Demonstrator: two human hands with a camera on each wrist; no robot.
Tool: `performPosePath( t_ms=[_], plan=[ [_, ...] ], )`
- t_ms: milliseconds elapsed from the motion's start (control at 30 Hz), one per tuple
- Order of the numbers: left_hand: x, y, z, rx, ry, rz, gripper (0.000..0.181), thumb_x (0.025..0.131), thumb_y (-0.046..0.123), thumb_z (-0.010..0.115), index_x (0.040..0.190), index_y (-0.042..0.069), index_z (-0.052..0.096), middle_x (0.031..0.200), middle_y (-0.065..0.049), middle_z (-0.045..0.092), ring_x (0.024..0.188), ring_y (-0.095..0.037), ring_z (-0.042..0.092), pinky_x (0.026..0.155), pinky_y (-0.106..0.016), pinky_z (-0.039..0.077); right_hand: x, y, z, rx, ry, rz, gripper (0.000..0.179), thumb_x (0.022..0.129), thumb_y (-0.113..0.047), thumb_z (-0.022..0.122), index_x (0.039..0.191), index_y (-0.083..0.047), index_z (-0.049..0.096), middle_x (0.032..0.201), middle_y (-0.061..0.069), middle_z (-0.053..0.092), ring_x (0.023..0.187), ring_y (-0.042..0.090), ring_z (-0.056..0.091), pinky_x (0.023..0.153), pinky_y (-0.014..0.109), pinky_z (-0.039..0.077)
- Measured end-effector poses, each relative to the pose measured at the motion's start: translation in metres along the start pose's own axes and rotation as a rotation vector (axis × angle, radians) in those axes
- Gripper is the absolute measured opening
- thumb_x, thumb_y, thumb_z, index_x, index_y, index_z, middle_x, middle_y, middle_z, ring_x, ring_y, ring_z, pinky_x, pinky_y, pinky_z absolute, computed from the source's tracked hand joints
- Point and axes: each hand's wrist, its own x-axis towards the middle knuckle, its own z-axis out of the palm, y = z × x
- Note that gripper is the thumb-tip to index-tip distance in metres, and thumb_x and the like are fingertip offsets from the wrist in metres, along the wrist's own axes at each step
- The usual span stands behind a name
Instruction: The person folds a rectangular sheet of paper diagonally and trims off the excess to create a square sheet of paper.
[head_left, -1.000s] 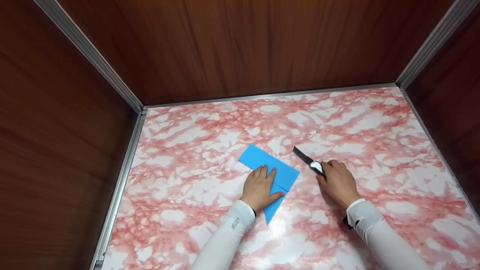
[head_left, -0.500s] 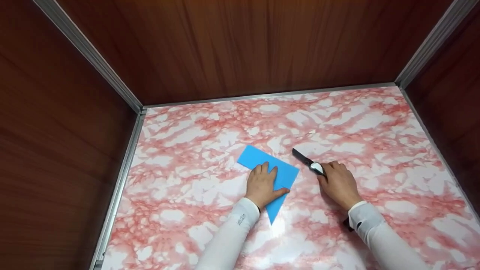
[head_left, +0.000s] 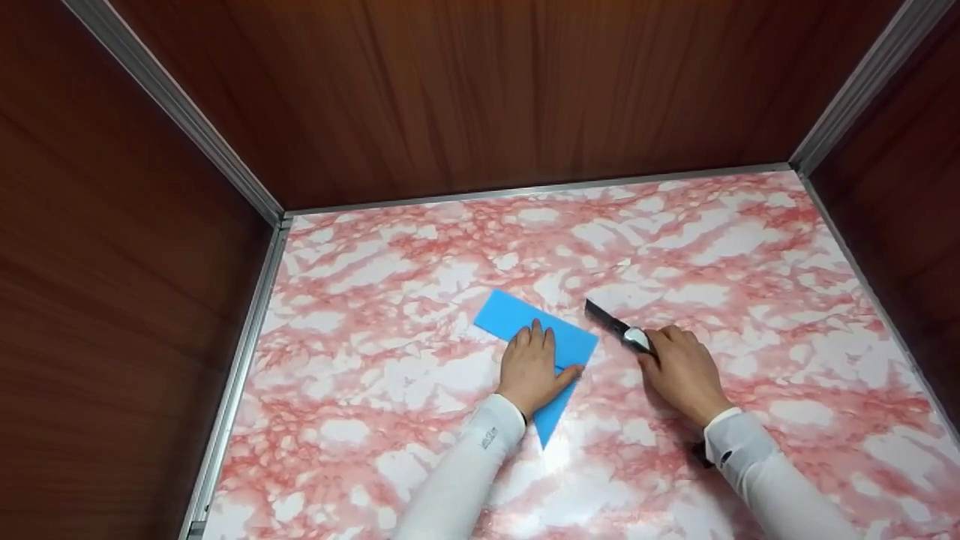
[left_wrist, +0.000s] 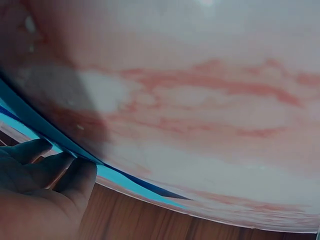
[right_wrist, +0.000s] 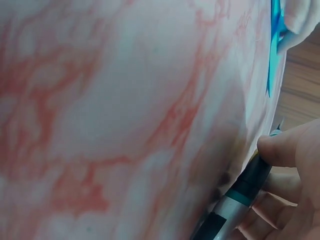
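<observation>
A folded sheet of blue paper (head_left: 574,346) lies on the table in the head view, bent into an L shape with a pointed lower end. My left hand (head_left: 531,373) rests flat on it, thumb spread toward the right edge. In the left wrist view the fingertips (left_wrist: 82,170) touch the paper (left_wrist: 122,179). To the right, my right hand (head_left: 681,373) grips a utility knife (head_left: 636,337), its dark blade extended and pointing up-left, apart from the paper. The right wrist view shows thumb and fingers curled round the knife handle (right_wrist: 247,182).
The table (head_left: 360,315) has a red and white marbled top. Dark wood panels (head_left: 480,97) with metal edge strips (head_left: 247,300) wall in its back, left and right. A bright reflection sits below the paper's point.
My left hand has slid slightly right and up over the paper, its thumb moving to the right edge. The paper's lower point has shifted a little right. The knife has barely moved.
</observation>
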Motion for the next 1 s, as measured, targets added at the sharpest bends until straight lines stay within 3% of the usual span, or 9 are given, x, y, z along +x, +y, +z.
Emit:
performPosePath(
  t_ms=[133, 267, 400, 567, 733, 867, 1000],
  plan=[
    [0.000, 0.004, 0.000, 0.014, 0.097, 0.024, 0.056, 0.104, 0.057, 0.049, 0.130, 0.011, 0.068, 0.141, -0.025, 0.057, 0.129, -0.039, 0.054, 0.105, -0.047, 0.047, -0.004, 0.002, -0.002, -0.004, -0.004, -0.005, 0.042, 0.094, -0.016, 0.075, 0.130, 0.003, 0.065, 0.110, 0.021, 0.062, 0.096, 0.044, 0.056, 0.080, 0.059, 0.046],
    [-0.002, 0.010, -0.002, -0.021, 0.087, 0.037, 0.038, 0.098, 0.045, 0.059, 0.117, 0.013, 0.069, 0.139, -0.030, 0.057, 0.130, -0.049, 0.052, 0.105, -0.059, 0.044, -0.008, 0.004, -0.003, -0.011, 0.008, -0.018, 0.044, 0.093, -0.016, 0.075, 0.131, 0.003, 0.065, 0.108, 0.019, 0.062, 0.094, 0.042, 0.056, 0.079, 0.057, 0.046],
    [-0.004, 0.014, -0.003, -0.046, 0.048, 0.013, 0.038, 0.090, 0.039, 0.063, 0.115, 0.012, 0.066, 0.142, -0.032, 0.053, 0.133, -0.052, 0.048, 0.106, -0.063, 0.040, -0.011, 0.006, -0.004, -0.009, 0.012, -0.028, 0.044, 0.093, -0.016, 0.075, 0.131, 0.002, 0.065, 0.107, 0.018, 0.063, 0.093, 0.041, 0.056, 0.078, 0.057, 0.046],
    [-0.003, 0.016, -0.003, -0.015, 0.044, -0.006, 0.039, 0.093, 0.036, 0.061, 0.124, 0.014, 0.066, 0.143, -0.030, 0.053, 0.134, -0.050, 0.048, 0.106, -0.063, 0.041, -0.014, 0.009, -0.007, -0.008, 0.006, -0.035, 0.045, 0.093, -0.015, 0.076, 0.133, 0.002, 0.065, 0.109, 0.018, 0.063, 0.095, 0.040, 0.055, 0.079, 0.057, 0.045],
    [0.000, 0.011, -0.001, 0.055, 0.127, 0.001, 0.036, 0.102, 0.034, 0.060, 0.131, 0.016, 0.070, 0.136, -0.022, 0.063, 0.126, -0.043, 0.058, 0.100, -0.053, 0.050, -0.019, 0.016, -0.012, -0.012, -0.007, -0.067, 0.046, 0.094, -0.014, 0.075, 0.136, -0.001, 0.063, 0.113, 0.017, 0.063, 0.100, 0.039, 0.055, 0.082, 0.058, 0.044],
    [0.004, 0.004, -0.003, 0.030, 0.201, -0.008, 0.033, 0.104, 0.038, 0.060, 0.120, 0.015, 0.076, 0.126, -0.014, 0.070, 0.117, -0.034, 0.065, 0.093, -0.045, 0.055, -0.022, 0.024, -0.017, -0.009, -0.032, -0.114, 0.048, 0.094, -0.011, 0.074, 0.140, -0.004, 0.061, 0.118, 0.015, 0.062, 0.104, 0.038, 0.055, 0.084, 0.058, 0.044],
    [0.005, 0.000, -0.006, -0.009, 0.228, -0.001, 0.033, 0.104, 0.040, 0.059, 0.109, 0.014, 0.079, 0.121, -0.011, 0.072, 0.111, -0.031, 0.067, 0.086, -0.043, 0.058, -0.025, 0.031, -0.020, -0.009, -0.066, -0.163, 0.048, 0.094, -0.009, 0.075, 0.140, -0.006, 0.062, 0.120, 0.013, 0.063, 0.108, 0.036, 0.055, 0.086, 0.057, 0.044]
  ],
)
